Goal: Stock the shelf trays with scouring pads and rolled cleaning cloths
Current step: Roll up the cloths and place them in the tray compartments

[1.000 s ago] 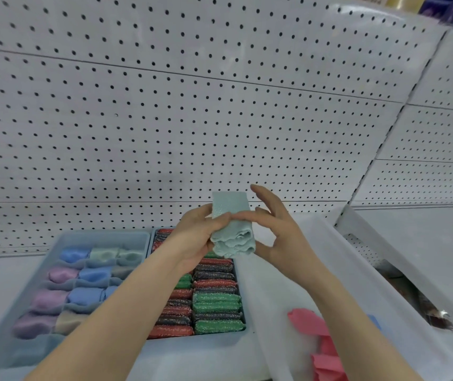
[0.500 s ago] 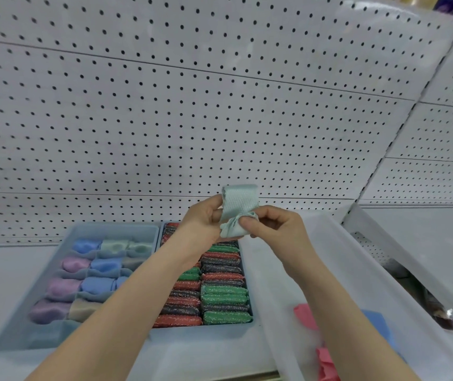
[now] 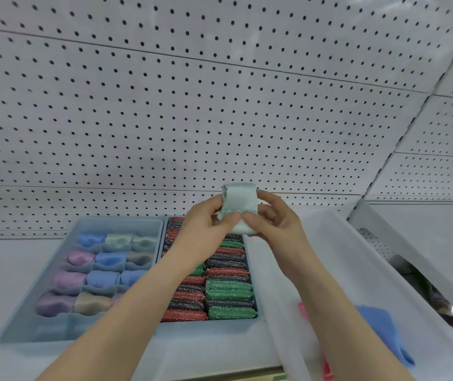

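A pale green cleaning cloth [image 3: 239, 201], partly rolled, is held up in front of the pegboard above the trays. My left hand [image 3: 204, 232] grips its left side and my right hand [image 3: 272, 224] pinches its right side and lower end. Below to the left, a blue divided tray [image 3: 63, 243] holds several rolled cloths in blue, pink, purple and green. Beside it, a second blue tray [image 3: 250, 320] is packed with several red, green and dark glittery scouring pads [image 3: 229, 292]; my left forearm hides part of them.
A translucent white bin [image 3: 329, 257] stands at the right with a blue cloth [image 3: 382, 331] and pink cloths [image 3: 303, 312] inside. White pegboard [image 3: 192, 105] backs the shelf. Another shelf section with a dark shiny bag [image 3: 439, 303] lies further right.
The green cloth went from a loose hanging fold to a tighter roll between both hands. Both hands stayed above the pad tray, and the view shifted slightly left.
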A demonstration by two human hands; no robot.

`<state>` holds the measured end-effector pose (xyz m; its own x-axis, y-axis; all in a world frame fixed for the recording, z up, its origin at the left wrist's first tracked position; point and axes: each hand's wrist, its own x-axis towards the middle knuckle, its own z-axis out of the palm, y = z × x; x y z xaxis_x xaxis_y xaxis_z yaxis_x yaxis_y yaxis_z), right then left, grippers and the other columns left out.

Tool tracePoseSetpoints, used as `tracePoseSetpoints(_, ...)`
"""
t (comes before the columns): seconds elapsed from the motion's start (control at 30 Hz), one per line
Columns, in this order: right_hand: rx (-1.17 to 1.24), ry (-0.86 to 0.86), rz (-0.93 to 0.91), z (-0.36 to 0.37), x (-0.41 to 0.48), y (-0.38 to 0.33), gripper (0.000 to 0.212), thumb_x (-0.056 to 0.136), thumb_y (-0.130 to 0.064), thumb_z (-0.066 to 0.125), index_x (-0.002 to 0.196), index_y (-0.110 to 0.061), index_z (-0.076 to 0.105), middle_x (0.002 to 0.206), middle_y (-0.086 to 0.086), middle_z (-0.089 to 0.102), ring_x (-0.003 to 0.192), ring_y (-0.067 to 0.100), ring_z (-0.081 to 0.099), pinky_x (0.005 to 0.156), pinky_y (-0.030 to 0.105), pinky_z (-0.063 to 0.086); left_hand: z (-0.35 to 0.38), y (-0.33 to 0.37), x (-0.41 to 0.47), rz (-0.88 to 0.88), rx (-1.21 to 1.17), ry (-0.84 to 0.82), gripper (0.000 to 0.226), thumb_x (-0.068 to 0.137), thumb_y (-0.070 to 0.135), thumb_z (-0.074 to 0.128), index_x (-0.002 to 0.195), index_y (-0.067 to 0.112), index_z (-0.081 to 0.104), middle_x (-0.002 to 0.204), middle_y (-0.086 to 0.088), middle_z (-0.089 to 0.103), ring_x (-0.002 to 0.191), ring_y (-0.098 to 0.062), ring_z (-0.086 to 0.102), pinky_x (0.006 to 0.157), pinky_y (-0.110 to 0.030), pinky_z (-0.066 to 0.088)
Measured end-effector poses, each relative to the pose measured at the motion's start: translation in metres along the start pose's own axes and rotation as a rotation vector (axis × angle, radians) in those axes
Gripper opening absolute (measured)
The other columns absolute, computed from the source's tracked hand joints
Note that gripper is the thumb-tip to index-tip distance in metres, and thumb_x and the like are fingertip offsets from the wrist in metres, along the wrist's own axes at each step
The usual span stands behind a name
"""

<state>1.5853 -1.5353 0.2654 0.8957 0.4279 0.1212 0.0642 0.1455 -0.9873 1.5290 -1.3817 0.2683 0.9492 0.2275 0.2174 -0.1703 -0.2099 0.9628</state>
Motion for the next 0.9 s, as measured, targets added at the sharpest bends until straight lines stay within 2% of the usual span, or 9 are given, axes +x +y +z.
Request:
tracePoseSetpoints(0.17, 0.145, -0.151, 0.070, -0.004, 0.000, -0.002, 0.036, 0.082, -0.006, 0.069, 0.117, -0.011, 0.065, 0.097, 0.011, 0.066, 0.086, 0.023, 0.066, 0.072, 0.031, 0.055, -0.015, -0.002, -0.004, -0.030, -0.196, -0.072, 0.027, 0.093, 0.003, 0.061, 0.108, 0.025, 0.064, 0.113, -0.001, 0.066, 0.085, -0.015, 0.071, 0.068, -0.033, 0.060)
tracePoseSetpoints(0.3, 0.132, -0.153, 0.044, 0.014, -0.003, 0.005, 0.017, 0.075, -0.003, 0.066, 0.077, -0.017, 0.076, 0.088, -0.001, 0.068, 0.077, 0.018, 0.062, 0.062, 0.027, 0.053, -0.032, -0.006, -0.013, -0.046, -0.201, -0.086, 0.027, 0.092, -0.008, 0.054, 0.085, 0.016, 0.065, 0.109, -0.003, 0.064, 0.082, -0.013, 0.070, 0.058, -0.027, 0.058)
tracePoseSetpoints(0.37, 0.118, -0.158, 0.026, 0.024, -0.004, 0.009, 0.028, 0.078, 0.007, 0.063, 0.064, -0.016, 0.073, 0.086, -0.005, 0.064, 0.076, 0.016, 0.060, 0.060, 0.024, 0.052, -0.041, -0.011, -0.017, -0.116, -0.261, -0.070, 0.029, 0.093, -0.009, 0.050, 0.077, 0.011, 0.064, 0.109, -0.005, 0.066, 0.083, -0.017, 0.072, 0.060, -0.026, 0.058)
tracePoseSetpoints(0.47, 0.009, -0.127, -0.030, 0.040, -0.003, 0.018, 0.051, 0.084, 0.021, 0.052, 0.057, -0.017, 0.071, 0.090, -0.004, 0.057, 0.080, 0.012, 0.056, 0.061, 0.020, 0.048, -0.056, -0.023, -0.020, -0.283, -0.487, -0.043, 0.030, 0.098, 0.003, 0.047, 0.077, 0.008, 0.067, 0.099, -0.010, 0.067, 0.082, -0.024, 0.072, 0.065, -0.028, 0.060)
tracePoseSetpoints(0.57, -0.198, -0.118, -0.079, 0.057, -0.002, 0.031, 0.050, 0.084, 0.019, 0.051, 0.060, -0.020, 0.070, 0.090, -0.009, 0.057, 0.088, 0.013, 0.056, 0.071, 0.026, 0.048, -0.070, -0.036, -0.032, -0.251, -0.442, -0.003, 0.006, 0.092, 0.007, 0.061, 0.091, 0.009, 0.067, 0.104, -0.010, 0.066, 0.091, -0.026, 0.071, 0.075, -0.032, 0.060)
tracePoseSetpoints(0.67, -0.192, -0.128, 0.004, 0.076, -0.003, 0.035, 0.036, 0.086, 0.012, 0.045, 0.071, -0.011, 0.067, 0.092, -0.005, 0.061, 0.095, 0.022, 0.059, 0.077, 0.032, 0.055, -0.086, -0.048, -0.043, -0.198, -0.327, 0.078, 0.019, 0.087, -0.005, 0.064, 0.095, 0.012, 0.063, 0.111, -0.003, 0.062, 0.094, -0.018, 0.069, 0.077, -0.034, 0.059)
tracePoseSetpoints(0.77, -0.143, -0.140, 0.082, 0.097, -0.007, 0.033, 0.009, 0.094, -0.005, 0.054, 0.100, -0.008, 0.060, 0.092, 0.002, 0.066, 0.092, 0.022, 0.067, 0.078, 0.037, 0.059, -0.107, -0.053, -0.055, -0.148, -0.274, 0.072, 0.026, 0.088, -0.009, 0.061, 0.100, 0.014, 0.060, 0.115, -0.004, 0.061, 0.092, -0.013, 0.069, 0.079, -0.035, 0.059)
tracePoseSetpoints(0.83, -0.202, -0.194, 0.138, 0.111, -0.008, 0.038, 0.020, 0.090, -0.015, 0.067, 0.110, -0.013, 0.062, 0.095, 0.001, 0.072, 0.092, 0.018, 0.071, 0.078, 0.033, 0.059, -0.123, -0.059, -0.063, -0.120, -0.231, 0.069, 0.028, 0.088, -0.010, 0.059, 0.106, 0.012, 0.057, 0.114, -0.004, 0.061, 0.091, -0.015, 0.068, 0.079, -0.032, 0.059)
tracePoseSetpoints(0.9, -0.288, -0.265, 0.156, 0.125, -0.006, 0.047, 0.023, 0.083, -0.011, 0.075, 0.105, -0.015, 0.068, 0.094, 0.000, 0.074, 0.087, 0.015, 0.072, 0.075, 0.029, 0.059, -0.140, -0.065, -0.072, -0.118, -0.180, 0.078, 0.031, 0.088, -0.009, 0.060, 0.109, 0.014, 0.057, 0.112, 0.001, 0.063, 0.091, -0.014, 0.069, 0.078, -0.025, 0.057)
